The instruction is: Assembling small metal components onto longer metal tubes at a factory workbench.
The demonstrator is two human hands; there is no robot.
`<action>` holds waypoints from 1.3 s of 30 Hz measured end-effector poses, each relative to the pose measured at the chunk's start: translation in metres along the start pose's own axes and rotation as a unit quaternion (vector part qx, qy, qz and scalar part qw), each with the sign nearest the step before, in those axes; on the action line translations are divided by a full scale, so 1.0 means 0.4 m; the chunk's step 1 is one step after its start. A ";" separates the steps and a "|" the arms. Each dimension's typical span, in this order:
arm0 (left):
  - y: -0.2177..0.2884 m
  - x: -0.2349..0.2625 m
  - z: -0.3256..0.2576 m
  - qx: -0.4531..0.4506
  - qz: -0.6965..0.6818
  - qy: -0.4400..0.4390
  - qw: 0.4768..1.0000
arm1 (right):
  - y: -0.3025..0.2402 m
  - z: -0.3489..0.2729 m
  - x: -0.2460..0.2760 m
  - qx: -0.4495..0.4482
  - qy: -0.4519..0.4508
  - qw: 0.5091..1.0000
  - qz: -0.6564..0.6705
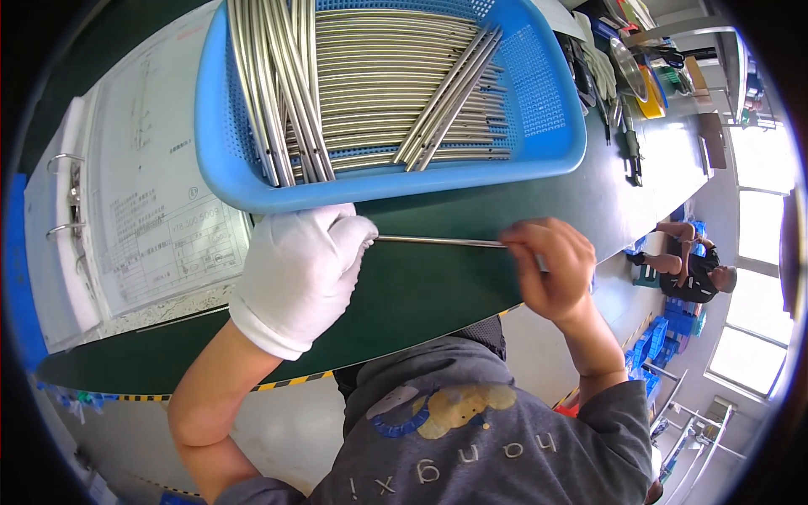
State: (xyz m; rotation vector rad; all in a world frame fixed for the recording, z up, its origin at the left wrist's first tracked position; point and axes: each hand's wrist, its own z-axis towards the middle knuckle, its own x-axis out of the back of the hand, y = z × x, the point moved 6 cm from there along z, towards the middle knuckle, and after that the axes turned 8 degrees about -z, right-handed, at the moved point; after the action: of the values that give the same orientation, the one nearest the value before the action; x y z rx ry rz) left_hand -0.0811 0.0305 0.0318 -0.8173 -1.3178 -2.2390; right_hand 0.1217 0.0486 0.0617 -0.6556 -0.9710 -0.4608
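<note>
We held a thin metal rod (439, 241) level between our two hands, just above the dark green table (438, 295) and just on the near side of the blue basket (551, 147). Our left hand (299, 273), in a white cotton glove, was curled shut around one end, the gloved fingers (349, 231) wrapped tight so that the rod came out past the fingertips toward the right. Our bare right hand (551, 265) pinched the other end, thumb and forefinger pressed together on it, with the remaining fingers folded below. Beyond our fingers the basket was heaped with more steel rods (379, 93), some lying crosswise over the rest. To the left of the gloved fingers lay an open ring binder (143, 194) with a printed sheet. We judged that the step wanted a steady, even grip at both ends, the rod kept straight and clear of the basket rim, and the bare fingertips kept light, so that any bend or burr along its length could be felt and seen.
</note>
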 end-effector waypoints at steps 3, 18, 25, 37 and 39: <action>-0.002 0.001 -0.006 0.008 -0.001 -0.011 1.000 | -0.009 0.016 -0.026 -0.025 -0.051 0.997 0.049; -0.002 -0.024 -0.016 0.021 -0.010 -0.004 1.000 | -0.076 0.071 -0.109 0.034 -0.039 0.985 0.162; -0.004 -0.029 -0.017 0.032 -0.035 -0.003 0.999 | -0.071 0.069 -0.113 0.003 -0.044 0.987 0.153; 0.001 -0.022 -0.013 0.041 -0.048 0.009 0.998 | -0.099 0.077 -0.114 0.078 -0.043 0.995 0.055; 0.005 -0.019 -0.014 0.040 -0.050 0.005 0.998 | -0.121 0.068 -0.111 0.123 0.005 0.992 0.015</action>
State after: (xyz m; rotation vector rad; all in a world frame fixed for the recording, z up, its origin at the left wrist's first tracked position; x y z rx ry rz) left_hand -0.0757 0.0251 0.0257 -0.7265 -1.4639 -2.2461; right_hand 0.0529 0.0355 0.0486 -0.4442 -0.9878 -0.3122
